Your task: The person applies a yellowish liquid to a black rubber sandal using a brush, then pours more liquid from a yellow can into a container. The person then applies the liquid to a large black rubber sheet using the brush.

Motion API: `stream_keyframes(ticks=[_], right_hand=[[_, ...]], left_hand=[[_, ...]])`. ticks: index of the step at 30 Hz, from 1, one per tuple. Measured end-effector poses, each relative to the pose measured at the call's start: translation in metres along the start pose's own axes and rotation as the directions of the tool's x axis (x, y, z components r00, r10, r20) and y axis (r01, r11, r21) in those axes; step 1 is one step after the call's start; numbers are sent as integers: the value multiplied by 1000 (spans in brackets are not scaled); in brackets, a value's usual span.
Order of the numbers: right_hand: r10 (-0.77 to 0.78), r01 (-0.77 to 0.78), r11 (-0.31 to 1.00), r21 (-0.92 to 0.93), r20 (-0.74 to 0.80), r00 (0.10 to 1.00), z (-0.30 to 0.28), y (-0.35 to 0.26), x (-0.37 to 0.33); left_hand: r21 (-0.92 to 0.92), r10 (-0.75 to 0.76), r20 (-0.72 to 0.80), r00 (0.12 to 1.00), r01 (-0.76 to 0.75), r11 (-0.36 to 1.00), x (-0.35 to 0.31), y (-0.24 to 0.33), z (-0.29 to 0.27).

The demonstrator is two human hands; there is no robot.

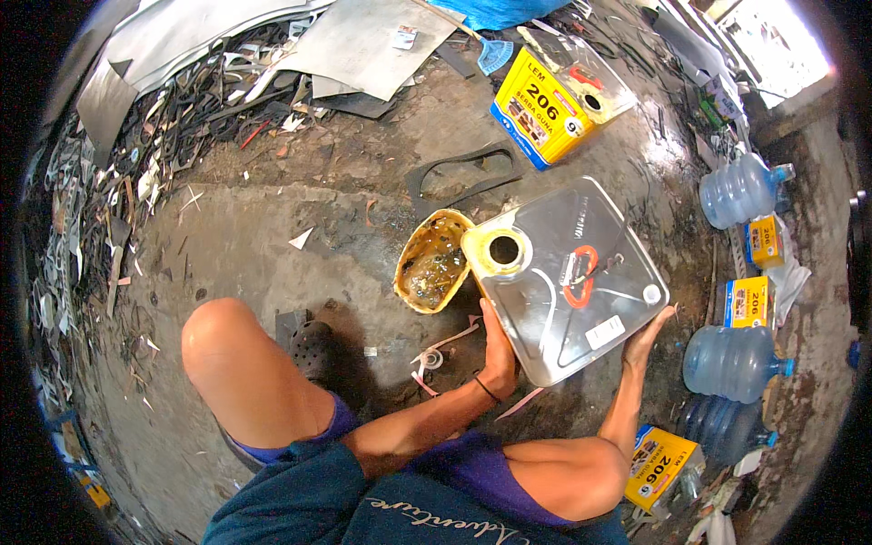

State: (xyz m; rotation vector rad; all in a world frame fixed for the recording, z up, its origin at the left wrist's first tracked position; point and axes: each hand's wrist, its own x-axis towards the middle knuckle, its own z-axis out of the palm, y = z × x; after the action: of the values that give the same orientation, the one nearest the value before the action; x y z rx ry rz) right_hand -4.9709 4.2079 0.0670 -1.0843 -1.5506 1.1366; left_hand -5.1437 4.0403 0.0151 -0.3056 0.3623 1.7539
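Teal shirt (300,500) nearest; silver tin (548,274), yellow-smeared opening (504,250) left, orange handle (594,262); left hand (497,350), right hand (645,340) half-curled, gripping sides.

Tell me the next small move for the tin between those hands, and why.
Probably tilt the tin slightly toward the yellow-edged container: the left hand and right hand are both on it, and its round opening lies at the corner nearest the container, which holds glossy amber stuff.

Two hands (499,352) hold one metal can (554,272), one tub (434,263) lies beyond the left hand (499,352), one yellow can (542,107) farther ahead, and three yellow containers (748,302) and three jugs (727,363) right of the right hand (649,337).
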Motion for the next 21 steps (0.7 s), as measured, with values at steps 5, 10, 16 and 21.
stream_keyframes(ticks=[5, 10, 16, 21], right_hand=[[-301, 472, 740, -479, 392, 869, 59, -139, 2], [-378, 595, 539, -596, 461, 803, 102, -205, -12], [-430, 675, 376, -635, 525, 734, 136, -235, -24], [-413, 680, 313, -663, 550, 726, 151, -248, -36]], left_hand=[[-80, 50, 92, 995, -43, 996, -13, 20, 0], [-443, -168, 422, 891, 365, 819, -38, 48, 22], [-520, -157, 458, 875, 407, 751, -42, 57, 24], [-461, -227, 427, 875, 427, 778, -43, 60, 23]])
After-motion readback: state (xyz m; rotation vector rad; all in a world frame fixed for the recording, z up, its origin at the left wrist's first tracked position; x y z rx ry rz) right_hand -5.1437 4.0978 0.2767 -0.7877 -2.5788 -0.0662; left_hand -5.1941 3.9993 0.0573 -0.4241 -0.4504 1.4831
